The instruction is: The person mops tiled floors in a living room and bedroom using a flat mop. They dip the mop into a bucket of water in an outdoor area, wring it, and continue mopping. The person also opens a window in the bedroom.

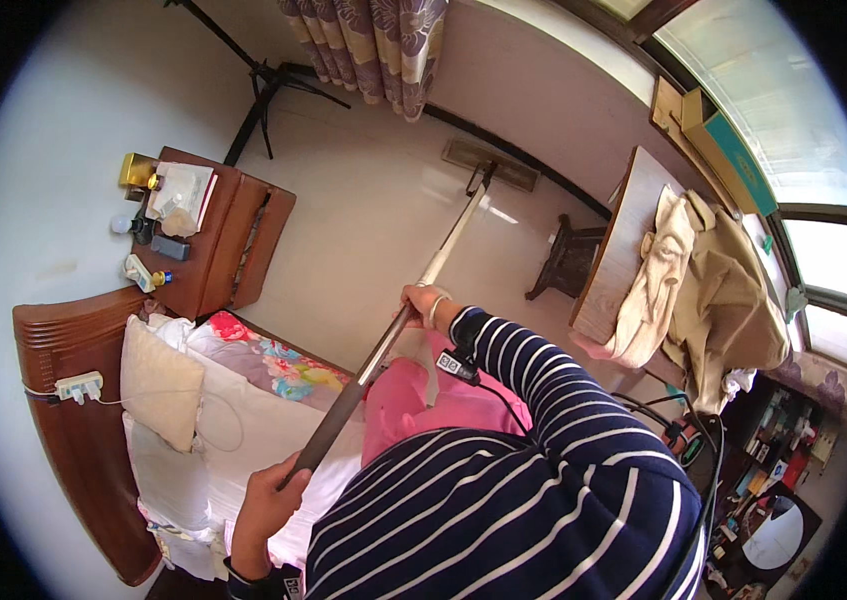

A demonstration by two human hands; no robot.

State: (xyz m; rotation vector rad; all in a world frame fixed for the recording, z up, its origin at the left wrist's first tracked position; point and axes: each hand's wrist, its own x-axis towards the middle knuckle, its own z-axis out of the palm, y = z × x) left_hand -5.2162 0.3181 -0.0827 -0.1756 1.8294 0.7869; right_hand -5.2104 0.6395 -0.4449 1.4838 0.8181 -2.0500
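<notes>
My left hand (268, 508) is closed around the upper end of a flat mop's (345, 405) handle, low in the view beside the bed. My right hand (425, 305) grips the same handle further down, where its dark grip gives way to a pale pole. The pole slants away across the floor to the far wall. There its flat, beige-brown mop head (517, 172) lies along the foot of the wall.
On the left, a bed with a wooden headboard (53, 420) stands beside a cluttered wooden nightstand (228, 230). A black tripod (265, 85) and a curtain (373, 45) are at the back. A small dark stool (565, 258) sits by a table (608, 265) bearing cloths.
</notes>
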